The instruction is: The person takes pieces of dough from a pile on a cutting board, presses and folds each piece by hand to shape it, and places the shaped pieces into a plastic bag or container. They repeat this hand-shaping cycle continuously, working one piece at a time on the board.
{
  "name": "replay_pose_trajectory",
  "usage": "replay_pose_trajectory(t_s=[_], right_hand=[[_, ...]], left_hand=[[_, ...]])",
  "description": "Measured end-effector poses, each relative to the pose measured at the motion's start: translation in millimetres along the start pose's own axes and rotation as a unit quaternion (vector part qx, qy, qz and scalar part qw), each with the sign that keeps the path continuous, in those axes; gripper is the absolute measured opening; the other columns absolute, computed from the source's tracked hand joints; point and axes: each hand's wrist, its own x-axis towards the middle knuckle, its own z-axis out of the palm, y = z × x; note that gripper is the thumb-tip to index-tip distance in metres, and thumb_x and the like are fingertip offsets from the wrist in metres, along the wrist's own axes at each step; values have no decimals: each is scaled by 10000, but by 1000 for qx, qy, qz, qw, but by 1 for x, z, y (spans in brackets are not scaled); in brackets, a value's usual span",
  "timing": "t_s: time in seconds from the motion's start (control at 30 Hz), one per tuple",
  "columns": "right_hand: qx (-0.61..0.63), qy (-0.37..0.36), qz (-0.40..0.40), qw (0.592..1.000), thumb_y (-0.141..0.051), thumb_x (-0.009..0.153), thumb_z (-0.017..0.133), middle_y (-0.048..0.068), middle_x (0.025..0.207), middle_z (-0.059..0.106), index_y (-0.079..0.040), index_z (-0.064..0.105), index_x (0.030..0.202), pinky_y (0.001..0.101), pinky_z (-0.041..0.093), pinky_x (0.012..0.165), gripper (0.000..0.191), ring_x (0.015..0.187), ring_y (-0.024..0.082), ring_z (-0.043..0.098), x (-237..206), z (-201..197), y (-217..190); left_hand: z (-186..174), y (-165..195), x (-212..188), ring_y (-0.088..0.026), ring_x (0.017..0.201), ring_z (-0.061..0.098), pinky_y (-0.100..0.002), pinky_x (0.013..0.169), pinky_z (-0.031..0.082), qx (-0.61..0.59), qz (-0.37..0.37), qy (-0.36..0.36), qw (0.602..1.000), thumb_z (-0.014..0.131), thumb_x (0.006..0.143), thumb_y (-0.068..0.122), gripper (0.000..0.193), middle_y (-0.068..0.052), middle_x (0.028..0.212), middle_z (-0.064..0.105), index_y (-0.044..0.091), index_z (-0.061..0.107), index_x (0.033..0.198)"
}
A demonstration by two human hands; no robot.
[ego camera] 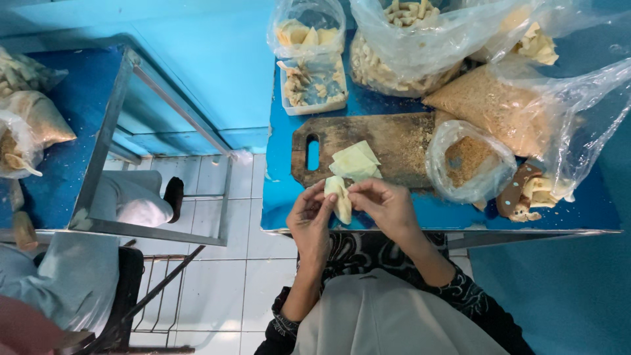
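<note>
Both hands at table edge. Left hand [310, 220] and right hand [384, 205] pinch one pale dough wrapper [340, 197] between fingertips, held just above the blue table [289, 197]. Just beyond the grip: stack of wrappers [355, 161] on wooden cutting board [394, 141]. Right of grip: bag of crumbs [468, 161].
</note>
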Motion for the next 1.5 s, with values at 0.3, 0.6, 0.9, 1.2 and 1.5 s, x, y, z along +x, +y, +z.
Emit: replay_pose_trajectory(t_s=[0.3, 0.6, 0.9, 1.2, 1.5], right_hand=[[-3, -12, -47, 999, -57, 925, 746, 69, 1000, 750, 21, 705, 1055, 285, 591, 811, 157, 928, 106, 700, -5, 4, 5], [284, 74, 36, 955, -70, 929, 666, 62, 915, 765, -72, 711, 975, 328, 628, 738, 65, 797, 157, 742, 12, -47, -14], [-512, 49, -287, 808, -192, 925, 762, 47, 974, 737, -102, 713, 981, 357, 560, 733, 117, 901, 222, 699, 14, -8, -55], [-457, 6, -280, 844, -176, 868, 762, 44, 991, 743, -106, 726, 997, 389, 555, 773, 151, 937, 255, 690, 14, -8, -59], [-438, 1, -224, 871, -188, 922, 741, 98, 955, 727, -96, 744, 1021, 412, 544, 755, 135, 879, 293, 699, 28, -24, -79]], left_hand=[[3, 2, -5, -84, 1000, 686, -231, 843, 586, 46, 71, -26, 996, 709, 929, -32, 372, -71, 1133, 705, -38, 630, 1293], [-23, 31, 4, -154, 826, 609, -255, 728, 533, 277, 112, 45, 953, 735, 923, -24, 375, -117, 996, 648, -13, 670, 1292], [-17, 49, 6, -375, 1091, 620, -442, 892, 535, 504, 243, 19, 829, 666, 910, -21, 354, -267, 1314, 564, -15, 649, 1263], [0, 46, 23, -376, 1293, 561, -514, 1073, 418, 515, 337, -72, 785, 680, 906, 20, 316, -204, 1366, 590, 11, 671, 1222], [18, 10, 34, -306, 1260, 583, -661, 1145, 297, 566, 355, -137, 731, 637, 866, 48, 221, -111, 1210, 647, 33, 661, 1085]])
